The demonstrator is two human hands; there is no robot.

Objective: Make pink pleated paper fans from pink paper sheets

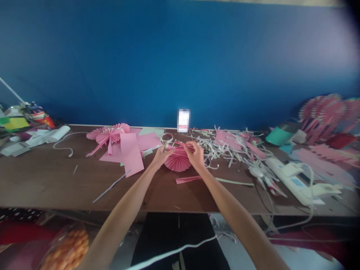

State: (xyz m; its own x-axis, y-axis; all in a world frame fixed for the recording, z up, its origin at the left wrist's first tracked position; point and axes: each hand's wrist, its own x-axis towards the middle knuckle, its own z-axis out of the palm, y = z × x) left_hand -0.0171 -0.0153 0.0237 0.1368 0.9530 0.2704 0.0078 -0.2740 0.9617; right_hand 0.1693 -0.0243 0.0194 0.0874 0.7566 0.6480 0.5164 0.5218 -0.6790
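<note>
A pink pleated paper fan, spread into a half circle, lies on the brown table in front of me. My left hand pinches its upper left edge with closed fingers. My right hand grips the upper right edge, fingers curled over the folds. A folded pink strip lies just below the fan. Flat pink paper sheets rest to the left of my left hand.
Finished pink fans lie at the back left and more lean at the far right. White paper strips, a glue gun and a white power strip crowd the right side. A teal cup lies tipped over. Clutter sits at far left.
</note>
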